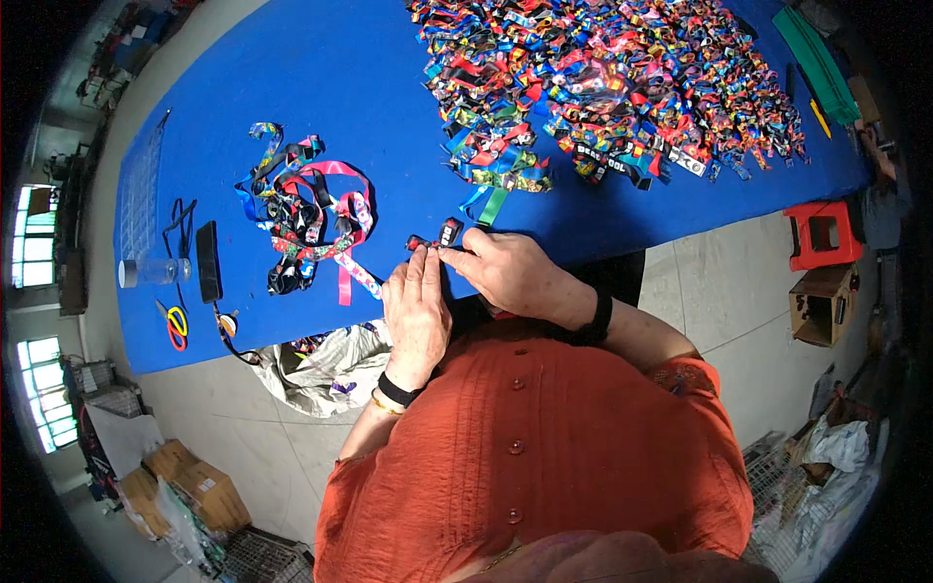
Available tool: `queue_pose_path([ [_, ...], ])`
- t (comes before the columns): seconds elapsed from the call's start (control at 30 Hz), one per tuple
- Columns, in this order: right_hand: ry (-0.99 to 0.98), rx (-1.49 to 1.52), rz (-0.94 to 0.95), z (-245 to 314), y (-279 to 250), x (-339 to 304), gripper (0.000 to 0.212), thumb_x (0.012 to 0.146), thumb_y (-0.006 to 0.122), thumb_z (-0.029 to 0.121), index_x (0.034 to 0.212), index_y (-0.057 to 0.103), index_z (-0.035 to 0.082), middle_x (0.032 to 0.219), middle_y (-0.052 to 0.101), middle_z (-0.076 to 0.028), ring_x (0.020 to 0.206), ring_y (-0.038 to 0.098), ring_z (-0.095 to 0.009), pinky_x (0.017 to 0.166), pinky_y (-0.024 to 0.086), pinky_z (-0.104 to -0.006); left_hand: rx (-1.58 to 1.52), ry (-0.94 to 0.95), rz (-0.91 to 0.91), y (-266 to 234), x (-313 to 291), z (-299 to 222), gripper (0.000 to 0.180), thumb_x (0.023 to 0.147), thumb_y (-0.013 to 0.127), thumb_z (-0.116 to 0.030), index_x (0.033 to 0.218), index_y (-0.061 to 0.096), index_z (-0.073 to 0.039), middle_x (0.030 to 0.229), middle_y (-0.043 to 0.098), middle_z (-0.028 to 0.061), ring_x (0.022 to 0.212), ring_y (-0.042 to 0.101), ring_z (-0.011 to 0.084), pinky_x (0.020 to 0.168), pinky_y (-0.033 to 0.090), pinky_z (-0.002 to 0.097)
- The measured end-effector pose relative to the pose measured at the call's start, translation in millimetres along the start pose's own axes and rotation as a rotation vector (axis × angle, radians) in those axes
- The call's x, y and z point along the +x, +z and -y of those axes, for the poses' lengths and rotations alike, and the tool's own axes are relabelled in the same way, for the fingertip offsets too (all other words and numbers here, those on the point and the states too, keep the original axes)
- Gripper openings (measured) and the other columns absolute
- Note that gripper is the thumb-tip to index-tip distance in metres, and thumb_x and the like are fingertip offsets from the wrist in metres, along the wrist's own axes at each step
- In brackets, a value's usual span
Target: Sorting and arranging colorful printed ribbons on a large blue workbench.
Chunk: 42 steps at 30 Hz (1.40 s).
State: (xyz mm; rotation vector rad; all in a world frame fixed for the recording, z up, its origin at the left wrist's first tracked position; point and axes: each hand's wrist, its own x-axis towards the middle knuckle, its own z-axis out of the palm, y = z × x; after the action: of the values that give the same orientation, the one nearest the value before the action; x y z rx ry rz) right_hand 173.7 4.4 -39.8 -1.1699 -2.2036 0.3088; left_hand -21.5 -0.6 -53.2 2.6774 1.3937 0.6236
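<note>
You are pinching a short patterned strap (pixel 439 239) between both hands at the near edge of the blue surface (pixel 369 68). Your left hand (pixel 416 313) is lying flat with its fingers narrowed onto the strap's left end, and your right hand (pixel 510 272) is closing its fingertips on the right end, so the strap is being held taut and level just above the cloth. Holding it there is keeping the work close to your body and within easy sight. To the left, a loose tangle of ribbons (pixel 309 209) is lying within reach, and beyond it a dark flat phone (pixel 208 260), yellow-and-red scissors (pixel 176 325) and a clear jar (pixel 151 271) are sitting out of the way. A big heap of straps (pixel 622 83) is covering the far right.
</note>
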Motion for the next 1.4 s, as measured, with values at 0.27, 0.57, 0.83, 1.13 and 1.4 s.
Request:
queue_pose_path([
  [0.27,0.009,0.021,-0.046,-4.3,6.8,-2.8,0.028,0.085,0.067,0.013,0.112,0.067,0.007,0.086,0.055,-0.009,0.067,0.061,-0.025,0.06,0.051,-0.0359,0.046,0.023,-0.008,2.0,1.2,-1.4,0.058,0.076,0.058,0.001,0.133,0.051,0.006,0.134,0.053,0.0198,0.11,0.054,0.036,0.092,0.043,0.0452],
  [0.57,0.049,0.026,0.004,6.8,0.4,-3.5,0.025,0.084,0.06,0.01,0.109,0.062,0.004,0.095,0.058,-0.014,0.079,0.066,-0.029,0.067,0.054,-0.0391,0.104,0.009,0.029,-0.2,-1.2,-7.5,0.06,0.075,0.057,0.001,0.134,0.048,0.008,0.136,0.052,0.021,0.113,0.053,0.0371,0.097,0.042,0.0446],
  [0.83,0.096,-0.019,0.037,8.2,8.6,-7.8,0.025,0.083,0.06,0.008,0.108,0.06,0.005,0.104,0.058,-0.018,0.083,0.067,-0.033,0.069,0.054,-0.0443,0.164,0.038,-0.021,5.8,-3.6,-7.3,0.056,0.076,0.058,0.0,0.132,0.051,0.005,0.135,0.055,0.0196,0.113,0.053,0.0357,0.098,0.044,0.0435],
  [1.13,0.095,-0.094,0.034,9.7,13.9,-12.0,0.032,0.079,0.064,0.008,0.11,0.06,0.005,0.113,0.057,-0.021,0.082,0.067,-0.033,0.069,0.054,-0.0436,0.196,0.044,0.019,4.7,-4.8,-8.5,0.062,0.073,0.059,0.002,0.134,0.048,0.006,0.137,0.053,0.0203,0.106,0.053,0.0345,0.094,0.044,0.0427],
  [1.4,0.095,-0.092,-0.012,10.7,17.1,-13.6,0.03,0.084,0.059,0.008,0.114,0.061,0.006,0.097,0.054,-0.014,0.08,0.065,-0.03,0.067,0.053,-0.0402,0.195,0.058,0.009,-0.6,-4.5,-12.9,0.062,0.073,0.056,0.005,0.135,0.049,0.005,0.134,0.055,0.0211,0.103,0.055,0.0357,0.093,0.045,0.0435],
])
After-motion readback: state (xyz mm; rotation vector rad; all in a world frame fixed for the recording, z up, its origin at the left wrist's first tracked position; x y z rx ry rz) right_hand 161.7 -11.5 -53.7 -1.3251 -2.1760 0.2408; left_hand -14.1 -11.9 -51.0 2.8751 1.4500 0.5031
